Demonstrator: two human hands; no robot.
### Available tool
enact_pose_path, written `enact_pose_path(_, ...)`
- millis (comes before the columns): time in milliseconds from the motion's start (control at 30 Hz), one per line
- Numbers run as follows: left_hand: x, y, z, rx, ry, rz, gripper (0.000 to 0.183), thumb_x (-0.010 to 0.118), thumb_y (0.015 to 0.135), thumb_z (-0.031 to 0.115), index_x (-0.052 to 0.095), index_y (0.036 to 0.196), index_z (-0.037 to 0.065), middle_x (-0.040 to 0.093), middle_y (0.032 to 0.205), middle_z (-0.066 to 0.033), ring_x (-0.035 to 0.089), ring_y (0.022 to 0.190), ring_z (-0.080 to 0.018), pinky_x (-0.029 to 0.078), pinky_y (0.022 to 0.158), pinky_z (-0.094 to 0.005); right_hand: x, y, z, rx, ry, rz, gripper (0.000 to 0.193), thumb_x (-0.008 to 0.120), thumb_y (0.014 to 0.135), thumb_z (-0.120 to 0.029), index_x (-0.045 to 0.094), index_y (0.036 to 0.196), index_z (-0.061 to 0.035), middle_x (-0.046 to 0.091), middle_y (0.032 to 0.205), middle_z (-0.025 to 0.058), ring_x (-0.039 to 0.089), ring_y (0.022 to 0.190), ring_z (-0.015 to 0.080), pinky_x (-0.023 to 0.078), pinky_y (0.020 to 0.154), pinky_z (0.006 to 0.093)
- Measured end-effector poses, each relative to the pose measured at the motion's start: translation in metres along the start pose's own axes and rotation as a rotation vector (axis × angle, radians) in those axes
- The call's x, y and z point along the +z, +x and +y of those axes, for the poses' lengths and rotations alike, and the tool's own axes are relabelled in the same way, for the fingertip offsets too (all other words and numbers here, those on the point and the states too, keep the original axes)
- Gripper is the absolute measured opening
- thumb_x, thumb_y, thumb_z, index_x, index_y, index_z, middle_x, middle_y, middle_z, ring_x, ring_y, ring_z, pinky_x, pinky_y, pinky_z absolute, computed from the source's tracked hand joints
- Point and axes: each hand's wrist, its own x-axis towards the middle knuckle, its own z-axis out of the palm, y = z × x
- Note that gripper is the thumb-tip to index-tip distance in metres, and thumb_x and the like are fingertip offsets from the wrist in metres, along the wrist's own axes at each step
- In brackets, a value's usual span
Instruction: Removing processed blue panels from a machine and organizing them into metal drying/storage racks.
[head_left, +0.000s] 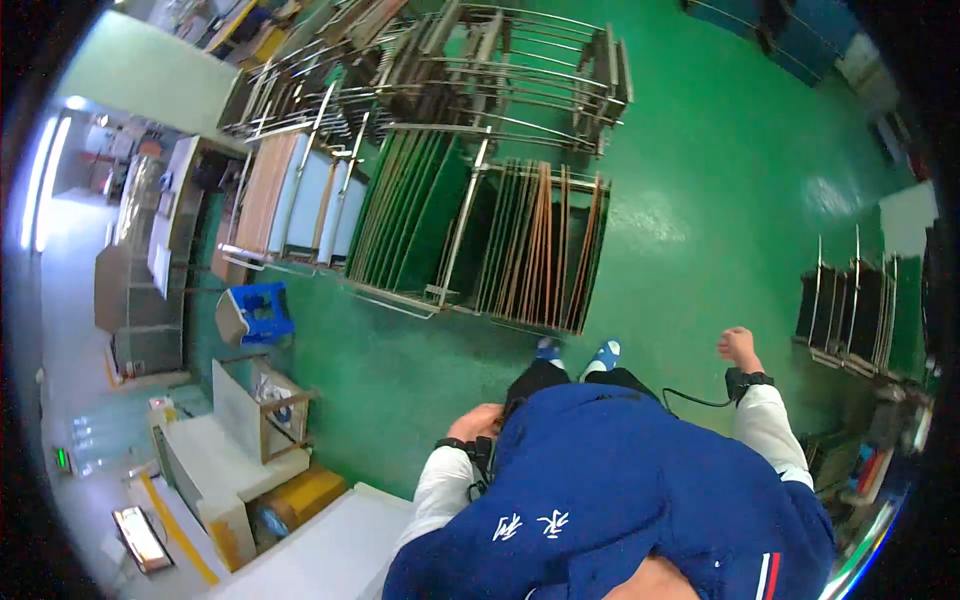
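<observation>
My left hand (478, 422) hangs beside my waist, against the dark blue jacket (620, 450). Its fingers are partly hidden there, so their pose does not show. Out to the right, over the green floor, my right hand (738, 347) is curled into a loose fist with nothing visible in it. Both wrists carry a black strapped device, and a dark cable (698, 402) loops from the right one toward my body. In front of my feet stands a metal rack holding upright dark green panels (415, 210) and a set of brown-edged panels (540, 245); neither hand touches them.
More metal racks (560, 60) stand behind the near one. At the right is another rack with dark panels (850, 305). On the left are a blue stool (262, 312), a wooden-framed box (283, 410) and a white table (330, 545). Green floor (690, 200) runs between the racks.
</observation>
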Motion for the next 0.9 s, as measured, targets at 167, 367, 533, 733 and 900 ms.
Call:
enact_pose_path(167, -0.011, 0.018, 0.084, -0.346, -0.602, 0.055, 0.018, 0.061, 0.074, 0.011, 0.058, 0.089, 0.003, 0.06, 0.08, -0.0121, 0.057, 0.075, -0.028, 0.044, 0.065, -0.0341, 0.026, 0.018, -0.033, 0.012, -0.279, -0.118, 0.013, 0.055, 0.082, -0.011, 0.057, 0.09, -0.0021, 0.059, 0.068, 0.0079, 0.057, 0.051, 0.018, 0.045, 0.041, 0.0314)
enact_pose_path(367, 0.025, 0.037, 0.041, -0.069, -0.357, 0.201, 0.024, 0.063, 0.076, 0.01, 0.061, 0.099, 0.005, 0.06, 0.079, -0.0026, 0.059, 0.078, -0.017, 0.047, 0.067, -0.0315, 0.1, -0.004, -0.139, -0.173, -0.53, -0.275, 0.014, 0.057, 0.083, -0.014, 0.06, 0.084, -0.0009, 0.061, 0.07, 0.0084, 0.059, 0.055, 0.0173, 0.048, 0.046, 0.0309)
enact_pose_path(533, 0.015, 0.066, 0.048, -0.092, -0.732, 0.404, 0.031, 0.063, 0.084, 0.021, 0.06, 0.108, 0.002, 0.06, 0.111, -0.0058, 0.061, 0.094, -0.0203, 0.05, 0.082, -0.0365, 0.125, 0.047, -0.207, -0.15, -0.646, -0.374, 0.014, 0.059, 0.082, -0.014, 0.06, 0.084, 0.0003, 0.06, 0.067, 0.0071, 0.059, 0.054, 0.017, 0.047, 0.046, 0.0299)
enact_pose_path(733, 0.0, 0.132, 0.082, -0.801, -1.615, 0.817, 0.055, 0.064, 0.084, 0.04, 0.05, 0.121, 0.002, 0.06, 0.11, -0.011, 0.06, 0.096, -0.0227, 0.048, 0.085, -0.0363, 0.15, 0.194, -0.282, -0.406, -1.171, -0.682, 0.016, 0.06, 0.079, -0.018, 0.06, 0.076, -0.002, 0.06, 0.062, 0.0074, 0.058, 0.05, 0.0198, 0.046, 0.046, 0.0313)
enact_pose_path(900, 0.014, 0.185, 0.095, -0.979, -1.72, 1.036, 0.055, 0.061, 0.086, 0.04, 0.048, 0.122, 0.001, 0.06, 0.112, -0.013, 0.061, 0.095, -0.0232, 0.05, 0.081, -0.0351, 0.232, 0.279, -0.365, -0.582, -1.317, -0.57, 0.026, 0.06, 0.078, -0.026, 0.062, 0.067, -0.0027, 0.061, 0.059, 0.0066, 0.057, 0.048, 0.0182, 0.045, 0.043, 0.0303)
